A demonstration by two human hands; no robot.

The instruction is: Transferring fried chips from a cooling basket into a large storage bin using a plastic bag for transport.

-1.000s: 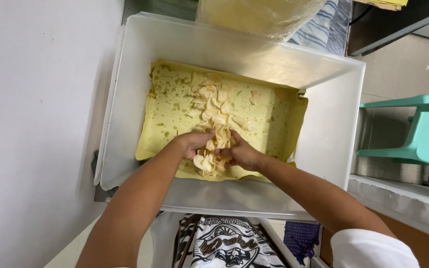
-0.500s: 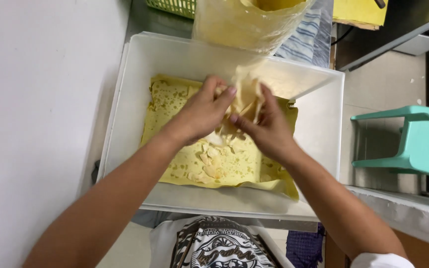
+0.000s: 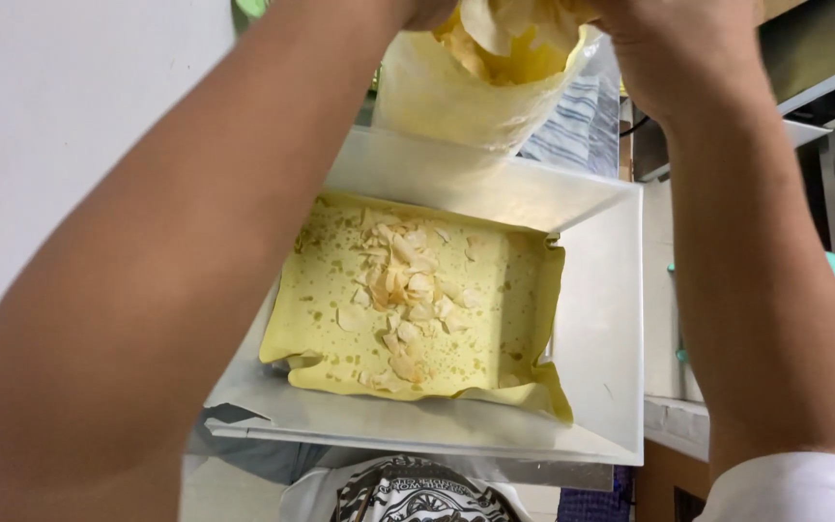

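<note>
Yellow bag [image 3: 475, 92] is being filled with chips gripped by both the left hand [image 3: 437, 12] and right hand [image 3: 674, 43], while many chips [image 3: 408, 290] are left below in the tub [image 3: 601, 319].

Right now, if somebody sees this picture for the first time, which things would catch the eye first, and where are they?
Two bare forearms fill the sides of the view, reaching up to a clear bag of pale yellow chips at the top edge; the left hand and right hand are at its mouth, partly cut off. Below sits a white rectangular bin lined with oil-spotted yellow paper, with a loose heap of chips in its middle.
</note>
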